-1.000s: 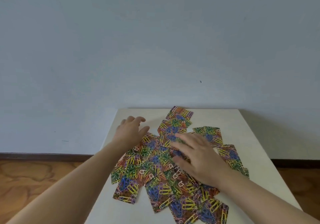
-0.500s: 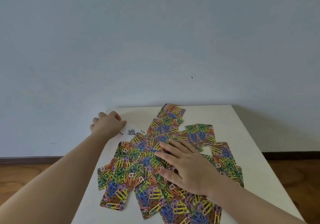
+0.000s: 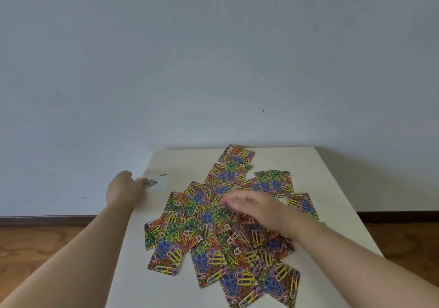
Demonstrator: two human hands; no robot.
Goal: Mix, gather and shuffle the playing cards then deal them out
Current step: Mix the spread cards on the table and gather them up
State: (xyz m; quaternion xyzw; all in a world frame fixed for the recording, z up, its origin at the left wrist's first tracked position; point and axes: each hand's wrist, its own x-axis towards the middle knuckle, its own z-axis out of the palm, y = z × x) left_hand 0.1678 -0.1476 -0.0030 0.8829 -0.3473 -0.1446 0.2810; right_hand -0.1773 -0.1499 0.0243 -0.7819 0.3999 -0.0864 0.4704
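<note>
Several playing cards (image 3: 213,231) with colourful paperclip-patterned backs lie face down in an overlapping spread across the white table (image 3: 332,188). One face-up card (image 3: 155,181), white with a black spade mark, lies at the table's left edge. My left hand (image 3: 122,188) is at that edge, fingers curled, with the thumb on the card's left side. My right hand (image 3: 254,206) is blurred and lies flat, fingers apart, palm down on the middle of the spread.
The table stands against a pale blue wall (image 3: 213,70). Wooden floor (image 3: 35,248) shows on both sides, with a dark skirting board along the wall. Bare table top shows at the right and far left of the spread.
My left hand has moved left off the spread to the table's left edge, and a face-up card now shows beside it. My right hand has slid left over the cards.
</note>
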